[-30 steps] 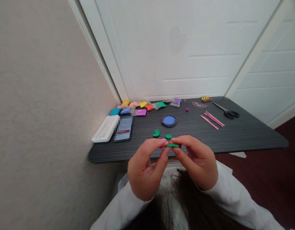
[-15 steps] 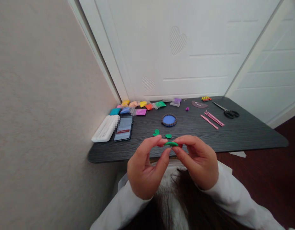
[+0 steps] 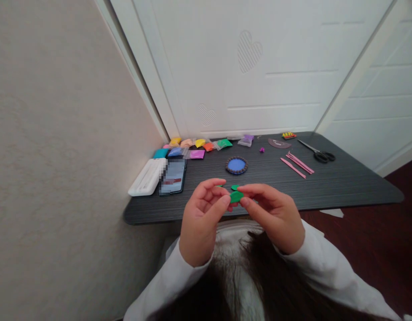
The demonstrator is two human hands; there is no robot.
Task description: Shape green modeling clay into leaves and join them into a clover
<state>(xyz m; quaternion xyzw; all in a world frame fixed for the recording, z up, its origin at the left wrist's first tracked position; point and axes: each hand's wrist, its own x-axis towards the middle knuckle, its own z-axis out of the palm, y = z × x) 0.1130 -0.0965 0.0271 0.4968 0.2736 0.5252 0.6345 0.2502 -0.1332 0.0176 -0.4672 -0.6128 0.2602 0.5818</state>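
Observation:
My left hand [image 3: 201,218] and my right hand [image 3: 274,216] meet over the near edge of the dark table [image 3: 342,189]. Both pinch one small flat green clay piece [image 3: 236,196] between thumb and fingertips. Just behind my fingers a second green clay bit [image 3: 234,187] lies on the table, partly hidden. Farther back sits a blue clay disc with a brown beaded rim [image 3: 236,165].
A phone [image 3: 173,177] and a white case [image 3: 147,178] lie at the left. Several coloured clay packets [image 3: 197,148] line the back edge. Pink modelling tools [image 3: 297,164], scissors [image 3: 317,154] and a brown half-disc [image 3: 278,143] lie at the right. White door panels stand behind.
The green piece has turned from edge-on to showing its flat face, and my hands have shifted slightly up and away toward the table. One green bit on the table is now hidden behind my left fingers.

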